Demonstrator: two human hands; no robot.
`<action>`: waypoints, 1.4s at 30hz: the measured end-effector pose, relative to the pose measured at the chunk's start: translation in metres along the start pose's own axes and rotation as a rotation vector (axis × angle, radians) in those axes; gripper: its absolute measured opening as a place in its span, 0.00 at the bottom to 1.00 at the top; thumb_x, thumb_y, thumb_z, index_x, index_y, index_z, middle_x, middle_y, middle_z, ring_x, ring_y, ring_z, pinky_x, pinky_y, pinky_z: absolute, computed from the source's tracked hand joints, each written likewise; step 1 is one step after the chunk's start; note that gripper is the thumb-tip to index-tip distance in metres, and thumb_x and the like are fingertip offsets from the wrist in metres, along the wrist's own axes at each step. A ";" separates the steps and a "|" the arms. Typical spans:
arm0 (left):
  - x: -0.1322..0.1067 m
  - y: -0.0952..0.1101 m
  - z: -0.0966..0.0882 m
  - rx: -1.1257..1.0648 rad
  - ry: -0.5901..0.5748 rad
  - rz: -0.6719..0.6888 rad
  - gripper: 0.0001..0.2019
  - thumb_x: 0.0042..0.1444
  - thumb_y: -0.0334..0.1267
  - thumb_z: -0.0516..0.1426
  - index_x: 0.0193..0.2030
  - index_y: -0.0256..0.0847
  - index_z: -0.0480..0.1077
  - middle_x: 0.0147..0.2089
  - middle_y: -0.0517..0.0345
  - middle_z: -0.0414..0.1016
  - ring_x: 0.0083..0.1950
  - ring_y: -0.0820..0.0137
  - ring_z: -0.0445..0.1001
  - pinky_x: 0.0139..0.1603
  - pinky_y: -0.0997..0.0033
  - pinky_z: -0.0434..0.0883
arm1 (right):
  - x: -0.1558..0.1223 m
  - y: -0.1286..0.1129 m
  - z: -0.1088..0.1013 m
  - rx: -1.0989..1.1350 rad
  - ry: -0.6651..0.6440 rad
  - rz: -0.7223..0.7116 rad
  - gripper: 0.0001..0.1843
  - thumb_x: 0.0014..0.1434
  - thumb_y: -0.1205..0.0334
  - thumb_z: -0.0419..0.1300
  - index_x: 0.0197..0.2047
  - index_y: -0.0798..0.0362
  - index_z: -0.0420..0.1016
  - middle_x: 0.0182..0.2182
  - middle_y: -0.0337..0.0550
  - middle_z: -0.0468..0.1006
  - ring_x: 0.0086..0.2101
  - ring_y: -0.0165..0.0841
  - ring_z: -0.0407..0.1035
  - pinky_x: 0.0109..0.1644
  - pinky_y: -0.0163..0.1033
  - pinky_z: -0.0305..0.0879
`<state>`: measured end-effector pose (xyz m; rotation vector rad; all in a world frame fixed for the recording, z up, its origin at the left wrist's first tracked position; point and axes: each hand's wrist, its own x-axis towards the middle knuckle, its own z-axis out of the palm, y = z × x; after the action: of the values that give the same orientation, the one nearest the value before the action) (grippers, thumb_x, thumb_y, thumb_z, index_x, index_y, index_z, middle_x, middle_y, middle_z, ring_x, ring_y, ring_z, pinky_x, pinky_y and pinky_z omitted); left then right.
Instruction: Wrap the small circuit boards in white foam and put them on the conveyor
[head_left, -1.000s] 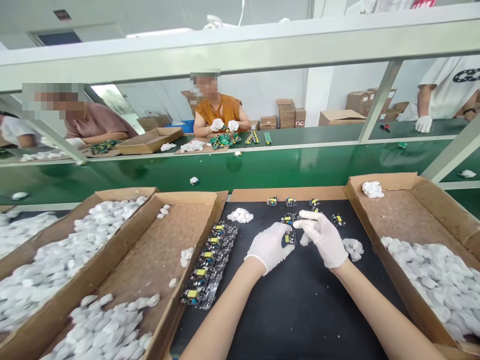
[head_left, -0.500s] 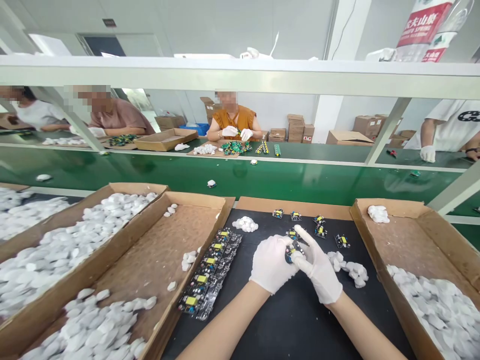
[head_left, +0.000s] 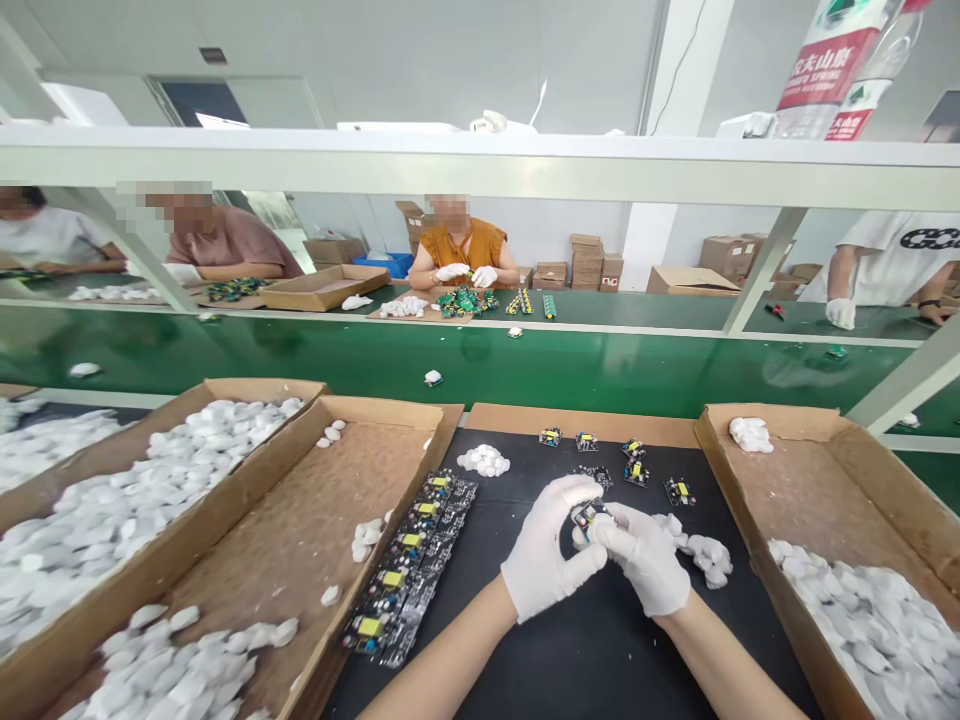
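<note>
Both my hands wear white gloves and meet over the black mat [head_left: 592,650]. My left hand [head_left: 546,550] and my right hand [head_left: 643,560] are closed together around one small circuit board [head_left: 587,514], held just above the mat. Several more small boards [head_left: 636,470] lie loose on the mat beyond my hands. A long row of boards [head_left: 409,560] lies along the mat's left edge. Small heaps of white plastic pieces [head_left: 701,553] sit right of my right hand, and another white heap [head_left: 484,460] lies at the back left.
Cardboard trays hold white pieces: left trays [head_left: 247,560] and a right tray [head_left: 825,470]. A green conveyor belt [head_left: 600,365] runs beyond them under a white frame rail [head_left: 480,165]. Other gloved people work on the far side, one in an orange top [head_left: 459,245].
My hands have lifted a board off the mat and drawn it nearer to me, closing tighter around it. The view has tilted up slightly.
</note>
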<state>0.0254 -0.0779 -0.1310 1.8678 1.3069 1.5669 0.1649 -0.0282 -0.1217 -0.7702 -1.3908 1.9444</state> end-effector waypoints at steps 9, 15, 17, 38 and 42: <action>0.000 0.002 -0.001 -0.383 -0.105 -0.271 0.21 0.50 0.43 0.62 0.49 0.38 0.66 0.51 0.48 0.71 0.50 0.63 0.71 0.52 0.62 0.69 | -0.004 -0.004 0.005 0.131 -0.181 -0.080 0.10 0.53 0.54 0.61 0.29 0.51 0.72 0.27 0.40 0.72 0.32 0.33 0.66 0.40 0.41 0.64; 0.000 0.010 -0.002 -0.382 -0.136 -0.305 0.20 0.51 0.44 0.61 0.49 0.39 0.68 0.51 0.48 0.73 0.50 0.63 0.72 0.53 0.63 0.69 | -0.005 -0.002 0.008 0.167 -0.200 -0.105 0.14 0.56 0.51 0.58 0.30 0.54 0.73 0.32 0.46 0.74 0.36 0.37 0.68 0.43 0.44 0.64; 0.000 0.011 -0.002 -0.417 -0.120 -0.314 0.20 0.51 0.44 0.61 0.49 0.39 0.69 0.51 0.49 0.73 0.51 0.63 0.72 0.54 0.62 0.68 | -0.005 -0.003 0.009 0.140 -0.177 -0.104 0.14 0.56 0.51 0.59 0.32 0.55 0.73 0.32 0.46 0.74 0.36 0.36 0.68 0.44 0.44 0.64; -0.004 0.002 -0.003 -0.425 -0.105 -0.350 0.27 0.37 0.51 0.67 0.42 0.38 0.69 0.39 0.54 0.71 0.39 0.66 0.71 0.41 0.66 0.70 | -0.018 -0.004 0.022 0.132 -0.174 -0.004 0.12 0.56 0.52 0.56 0.30 0.53 0.69 0.25 0.37 0.64 0.26 0.29 0.58 0.32 0.36 0.60; -0.002 0.008 -0.005 -0.386 -0.154 -0.290 0.28 0.39 0.54 0.66 0.44 0.38 0.69 0.44 0.51 0.70 0.46 0.62 0.70 0.47 0.62 0.69 | -0.017 0.003 0.020 0.106 -0.119 -0.061 0.13 0.56 0.51 0.57 0.29 0.53 0.66 0.26 0.38 0.64 0.28 0.30 0.58 0.34 0.36 0.59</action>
<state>0.0246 -0.0851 -0.1243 1.4580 1.0618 1.3766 0.1602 -0.0534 -0.1176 -0.5647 -1.3513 2.0270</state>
